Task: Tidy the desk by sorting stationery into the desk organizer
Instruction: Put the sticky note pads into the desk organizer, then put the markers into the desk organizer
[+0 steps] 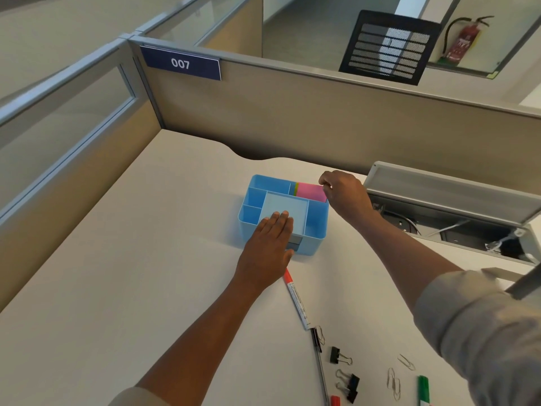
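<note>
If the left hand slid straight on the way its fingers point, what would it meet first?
The left hand lies flat on the blue organizer, fingers pointing across the central tray. Going on, it would probably meet that tray's far wall first, with the pink sticky notes just behind it; depth is hard to judge.
</note>
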The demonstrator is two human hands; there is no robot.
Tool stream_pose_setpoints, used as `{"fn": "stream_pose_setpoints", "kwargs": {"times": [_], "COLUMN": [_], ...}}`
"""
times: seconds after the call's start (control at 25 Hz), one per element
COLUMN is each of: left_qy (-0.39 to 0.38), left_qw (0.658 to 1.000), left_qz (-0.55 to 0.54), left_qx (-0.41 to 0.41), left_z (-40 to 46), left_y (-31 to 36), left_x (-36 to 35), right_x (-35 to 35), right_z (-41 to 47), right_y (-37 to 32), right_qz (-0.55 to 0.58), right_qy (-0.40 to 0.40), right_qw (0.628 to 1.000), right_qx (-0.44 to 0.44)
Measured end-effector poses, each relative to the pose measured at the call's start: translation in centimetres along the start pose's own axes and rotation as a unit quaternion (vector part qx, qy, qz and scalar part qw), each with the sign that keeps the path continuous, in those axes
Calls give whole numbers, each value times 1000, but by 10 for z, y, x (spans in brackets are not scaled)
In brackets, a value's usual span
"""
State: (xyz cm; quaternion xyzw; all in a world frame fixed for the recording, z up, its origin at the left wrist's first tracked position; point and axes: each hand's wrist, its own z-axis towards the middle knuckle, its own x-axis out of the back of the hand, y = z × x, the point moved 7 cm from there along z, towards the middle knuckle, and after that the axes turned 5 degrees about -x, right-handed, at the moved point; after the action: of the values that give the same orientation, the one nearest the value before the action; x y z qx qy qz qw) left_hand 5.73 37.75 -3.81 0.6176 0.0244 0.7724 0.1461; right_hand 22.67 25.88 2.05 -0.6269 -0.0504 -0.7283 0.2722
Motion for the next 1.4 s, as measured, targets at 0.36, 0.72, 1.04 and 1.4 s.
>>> {"fn": "stream_pose_setpoints", "kwargs": {"times": [0.36,0.72,1.04,1.4], "left_qy": [-4,31,-2,-95], "left_qw": [1000,999,944,919], "left_qz": [3,-36,-134,-129], "left_qx": [-8,25,301,360], "left_z": [1,-9,-88,-93], "left_y": [-1,9,41,55], "left_x": [1,16,-22,-46], "right_x": [1,47,45,5], "right_z": [-4,-89,-210,-322], "right_y": [2,23,42,19], "right_qz": [17,97,109,45], "right_qy": [-2,97,64,-52], "right_qw": [999,987,986,989], "right_qx": [-28,-87,-111,-128]}}
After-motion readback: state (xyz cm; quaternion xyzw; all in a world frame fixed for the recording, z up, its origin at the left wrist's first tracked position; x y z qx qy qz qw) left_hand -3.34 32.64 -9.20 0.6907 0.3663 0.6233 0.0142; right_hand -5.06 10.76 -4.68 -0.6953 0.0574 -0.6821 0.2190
